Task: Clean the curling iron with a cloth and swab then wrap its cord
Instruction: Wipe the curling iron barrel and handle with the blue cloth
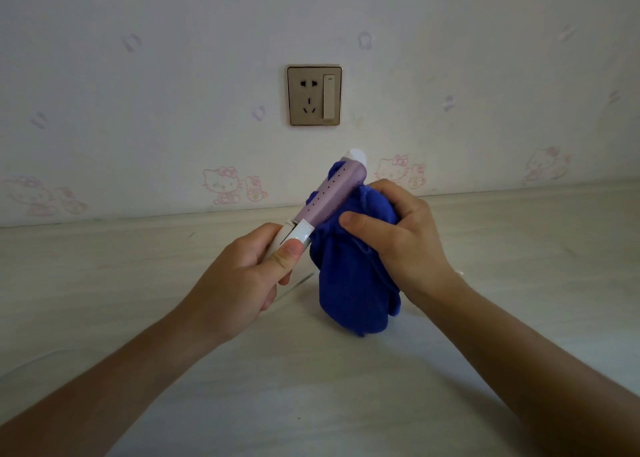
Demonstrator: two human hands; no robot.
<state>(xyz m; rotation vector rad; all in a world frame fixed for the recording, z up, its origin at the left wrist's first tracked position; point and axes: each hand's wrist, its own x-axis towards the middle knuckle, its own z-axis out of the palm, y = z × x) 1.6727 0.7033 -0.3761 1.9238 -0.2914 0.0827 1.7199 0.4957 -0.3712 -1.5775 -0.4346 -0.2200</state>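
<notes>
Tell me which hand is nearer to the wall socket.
Right. The right hand, gripping the blue cloth, sits just below and right of the wall socket; the left hand, holding the curling iron, is lower and further left.

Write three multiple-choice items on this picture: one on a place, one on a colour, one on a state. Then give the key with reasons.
1. Where is the wall socket?
A. above the curling iron
B. on the table
C. left of the left hand

2. What colour is the cloth?
A. white
B. blue
C. pink

3. Is anything plugged into the socket?
A. yes, a plug
B. nothing
C. it is covered

Key: 1 A, the socket sits on the wall over the iron's tip. 2 B, the cloth in the right hand is deep blue. 3 B, all its holes show bare.
</notes>
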